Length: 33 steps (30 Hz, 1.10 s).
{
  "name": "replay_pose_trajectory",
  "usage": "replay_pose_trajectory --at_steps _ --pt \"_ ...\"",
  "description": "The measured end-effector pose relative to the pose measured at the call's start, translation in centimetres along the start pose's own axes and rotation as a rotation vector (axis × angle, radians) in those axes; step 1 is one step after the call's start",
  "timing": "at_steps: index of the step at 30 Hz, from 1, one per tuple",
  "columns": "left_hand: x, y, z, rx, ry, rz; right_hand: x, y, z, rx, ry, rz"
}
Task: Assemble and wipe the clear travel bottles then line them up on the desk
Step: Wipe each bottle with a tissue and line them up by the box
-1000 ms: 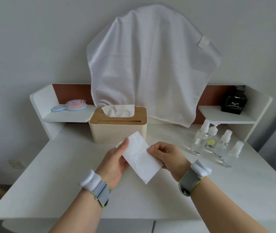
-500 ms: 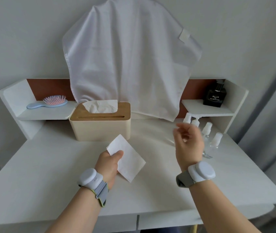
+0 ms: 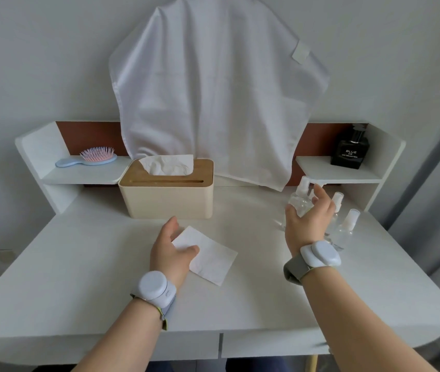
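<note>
Clear travel bottles: a cluster of small spray bottles with white caps, standing upright at the right rear of the white desk, just in front of the right shelf. The tallest spray bottle is standing at the left of the cluster; the others are showing partly behind the right hand.

Right hand: reaching at the cluster with fingers spread and relaxed, thumb out to the left, gripping nothing. Whether the fingertips are touching the tallest bottle cannot be told. A white wrist device on a grey strap is sitting on the wrist.

Left hand: pinching a folded white tissue between thumb and fingers at its left edge; the tissue is lying flat over the desk centre. A round white wrist device is sitting on this wrist.

Tissue box: cream body, wooden lid, a tissue sticking up from the slot; standing behind the left hand, well apart from the bottles.

White cloth: hanging against the wall behind the desk, its lower edge dropping behind the tissue box.

Hairbrush: blue handle, pink bristles, lying on the left shelf.

Black perfume bottle: standing on the right shelf, label reading "BLUE".
</note>
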<state>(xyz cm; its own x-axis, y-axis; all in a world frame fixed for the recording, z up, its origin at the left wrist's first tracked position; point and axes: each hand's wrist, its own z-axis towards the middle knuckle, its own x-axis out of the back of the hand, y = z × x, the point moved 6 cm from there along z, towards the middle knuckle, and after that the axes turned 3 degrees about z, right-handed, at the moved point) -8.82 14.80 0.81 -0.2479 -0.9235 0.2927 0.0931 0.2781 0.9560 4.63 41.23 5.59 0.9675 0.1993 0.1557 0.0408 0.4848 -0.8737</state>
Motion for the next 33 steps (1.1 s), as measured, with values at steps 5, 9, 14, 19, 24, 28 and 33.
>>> replay_pose_trajectory --at_steps 5,9,14,19,24,28,33 --pt "0.8 0.8 -0.1 -0.071 -0.002 0.139 -0.7 2.0 0.6 -0.105 -0.047 -0.016" --pt "0.8 1.2 -0.4 -0.119 -0.019 0.169 -1.0 3.0 0.7 -0.13 -0.073 0.019" --pt "0.4 2.9 -0.2 -0.176 -0.036 0.131 -1.5 2.9 0.8 -0.173 -0.127 0.101" --pt "-0.3 7.1 0.2 -0.297 -0.126 0.003 -2.8 -0.6 -0.5 -0.127 -0.297 0.271" --pt "-0.3 11.3 0.6 -0.36 -0.157 -0.09 -3.8 -4.4 -3.4 -0.119 -0.579 0.473" --pt "0.1 13.6 0.6 -0.409 -0.169 -0.067 -4.1 -5.4 -5.8 -0.123 -0.727 0.494" --pt "-0.1 13.5 0.5 -0.399 -0.274 0.008 -4.3 -5.7 -7.5 -0.119 -0.792 0.461"
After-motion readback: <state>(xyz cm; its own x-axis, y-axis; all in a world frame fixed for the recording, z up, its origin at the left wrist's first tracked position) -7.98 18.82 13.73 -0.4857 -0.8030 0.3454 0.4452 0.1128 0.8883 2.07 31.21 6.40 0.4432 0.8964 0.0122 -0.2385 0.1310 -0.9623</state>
